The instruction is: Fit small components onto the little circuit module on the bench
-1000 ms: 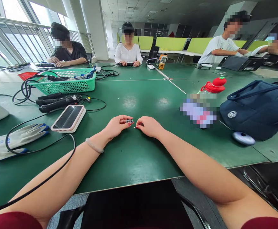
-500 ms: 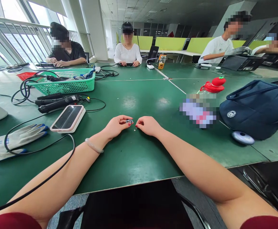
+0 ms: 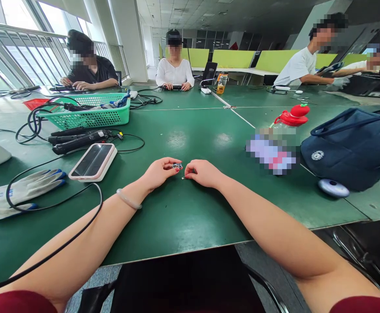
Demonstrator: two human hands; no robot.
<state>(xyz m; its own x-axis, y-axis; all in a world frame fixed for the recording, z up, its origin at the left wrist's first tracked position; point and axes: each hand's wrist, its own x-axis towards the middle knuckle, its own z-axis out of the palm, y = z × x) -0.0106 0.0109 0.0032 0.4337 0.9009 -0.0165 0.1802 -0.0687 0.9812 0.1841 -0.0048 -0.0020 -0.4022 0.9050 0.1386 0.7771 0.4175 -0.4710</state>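
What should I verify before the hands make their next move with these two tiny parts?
1. Left hand pinches the small part at its fingertips: ok.
2. Right hand holds the thin pin, tip showing past the fingers: ok.
3. Thin pin lined up with the small part: cannot tell, both are too small.
4. Table bare beneath both hands: ok.
5. Black cable clear of the left forearm: not ok, it crosses the forearm in the picture.
6. Bottle apart from the right hand: ok.
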